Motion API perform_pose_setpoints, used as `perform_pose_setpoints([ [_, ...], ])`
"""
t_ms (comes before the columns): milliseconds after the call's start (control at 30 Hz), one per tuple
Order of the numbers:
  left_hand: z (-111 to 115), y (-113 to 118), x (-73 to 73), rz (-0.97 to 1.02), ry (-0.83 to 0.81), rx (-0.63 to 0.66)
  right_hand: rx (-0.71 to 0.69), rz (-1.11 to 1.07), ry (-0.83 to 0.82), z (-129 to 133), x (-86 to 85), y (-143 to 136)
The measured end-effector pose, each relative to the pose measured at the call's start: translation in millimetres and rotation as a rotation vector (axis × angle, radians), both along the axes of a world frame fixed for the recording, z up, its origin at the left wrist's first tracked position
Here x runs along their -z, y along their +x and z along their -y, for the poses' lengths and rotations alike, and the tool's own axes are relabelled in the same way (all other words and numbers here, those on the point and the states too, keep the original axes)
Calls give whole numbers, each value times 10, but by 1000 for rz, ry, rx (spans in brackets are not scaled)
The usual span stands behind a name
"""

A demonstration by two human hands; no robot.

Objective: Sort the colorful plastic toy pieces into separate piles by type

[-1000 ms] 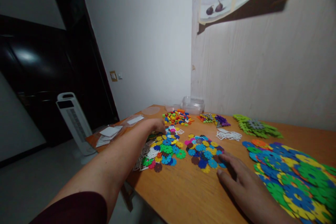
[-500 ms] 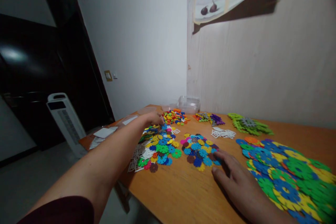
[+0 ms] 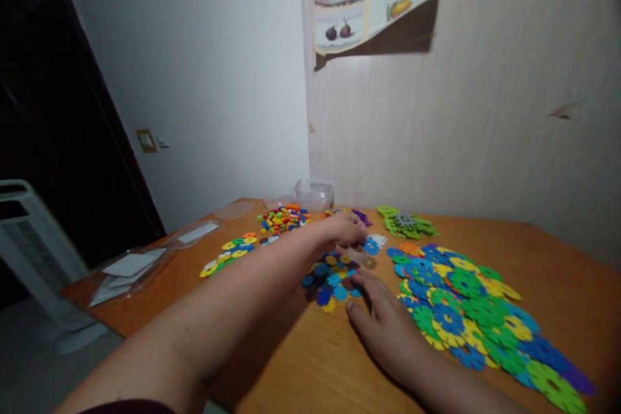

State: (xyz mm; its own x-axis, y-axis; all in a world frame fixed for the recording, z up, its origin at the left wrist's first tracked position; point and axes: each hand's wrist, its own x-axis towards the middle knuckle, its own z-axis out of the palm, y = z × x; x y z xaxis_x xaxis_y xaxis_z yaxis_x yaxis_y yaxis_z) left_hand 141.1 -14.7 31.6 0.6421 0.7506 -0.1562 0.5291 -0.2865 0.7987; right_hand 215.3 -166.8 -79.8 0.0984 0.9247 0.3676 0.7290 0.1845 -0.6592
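Note:
My left hand (image 3: pixel 345 230) reaches across the middle of the table, its fingers closed on a small blue disc (image 3: pixel 371 245) beside the white pieces (image 3: pixel 378 240). Below it lies a pile of small notched discs (image 3: pixel 334 278) in blue, yellow and brown, partly hidden by my left forearm. My right hand (image 3: pixel 376 314) rests at the right edge of that pile, thumb and fingers apart, the fingertips touching a disc. To its right spreads a large pile of big flower-shaped discs (image 3: pixel 466 301) in green, blue and yellow.
Bright small pieces (image 3: pixel 283 218) and a clear plastic box (image 3: pixel 314 195) stand at the back. Green interlocking pieces (image 3: pixel 407 223) lie back right. Clear bags with white cards (image 3: pixel 130 266) lie at the left edge of the wooden table (image 3: pixel 301 362).
The view has turned right. My left hand has moved right from the left pile, over the small-disc pile, with a blue disc in its fingers. My right hand stays beside the small-disc pile.

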Motion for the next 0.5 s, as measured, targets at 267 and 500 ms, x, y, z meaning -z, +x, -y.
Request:
perform_pose_setpoints([
  [267,221,522,25,220,-145,86,-2,1,8,-31,-27,-10],
  [500,-173,-289,-55,18,80,-33,-13,-18,-17,3,-50,-2],
])
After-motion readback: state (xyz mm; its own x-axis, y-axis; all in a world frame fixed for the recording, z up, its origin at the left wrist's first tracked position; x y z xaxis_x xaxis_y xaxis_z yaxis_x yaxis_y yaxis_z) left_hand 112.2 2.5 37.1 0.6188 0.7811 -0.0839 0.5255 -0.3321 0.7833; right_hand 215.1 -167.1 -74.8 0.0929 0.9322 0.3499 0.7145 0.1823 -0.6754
